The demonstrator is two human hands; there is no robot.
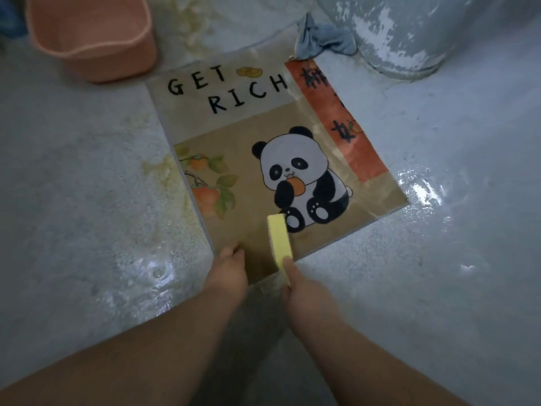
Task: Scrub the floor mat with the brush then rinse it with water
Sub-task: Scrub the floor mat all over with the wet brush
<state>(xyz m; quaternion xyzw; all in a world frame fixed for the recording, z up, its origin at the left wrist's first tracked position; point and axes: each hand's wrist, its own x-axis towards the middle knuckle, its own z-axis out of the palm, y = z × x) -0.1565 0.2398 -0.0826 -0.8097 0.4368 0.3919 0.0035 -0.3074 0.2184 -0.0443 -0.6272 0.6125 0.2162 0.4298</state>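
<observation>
Head view, looking down: my two bare forearms reach forward over the wet grey floor (73, 186) toward the near corner of the floor mat (248, 127). My right hand (304, 288) grips the near end of the brush (279, 238), a yellow block, with my thumb lying along its side. The brush stands on its long edge over the mat's near corner, and its far end reaches the printed panda's foot. I cannot see any bristles from here.

My left hand (227, 271) sits on the mat's near-left edge, just beside the brush, fingers bent down onto the mat. I cannot tell whether they pinch the edge or only press on it.

The mat lies flat on the floor, turned so one corner points at me. It is brown with a panda holding an orange fruit, a fruit branch along the left edge, the words GET RICH across the far part and a red strip with dark characters down the right edge. Water shines on the floor off the mat's right corner and near my left forearm.

Beyond the mat's far-left corner stands a pink basin (96, 36). A crumpled blue cloth (325, 39) touches the far corner, lying against a big grey drum (409, 33) with flaking paint.
</observation>
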